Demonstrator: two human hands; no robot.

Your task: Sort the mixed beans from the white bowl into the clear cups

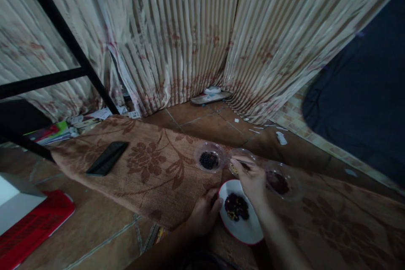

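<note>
My right hand (252,177) pinches a thin metal tool, apparently tweezers (243,160), over the middle clear plastic bowl (243,152), which has small yellow grains in it. At the left rim of a white plate with a red edge (249,230), my left hand (206,211) is closed with its thumb on the rim. A mix of dark and yellow grains (236,207) lies on that plate. To the left stands a clear bowl with black beans (209,160). Right of my right hand is another clear bowl with dark reddish grains (278,182).
A patterned brown cloth (171,164) covers the narrow table, with a black phone (107,158) on its left part. Beyond are striped curtains (190,38) and a skateboard (210,98) on the tiled floor. A black metal frame (63,29) rises at left; a red and white box (41,215) lies below.
</note>
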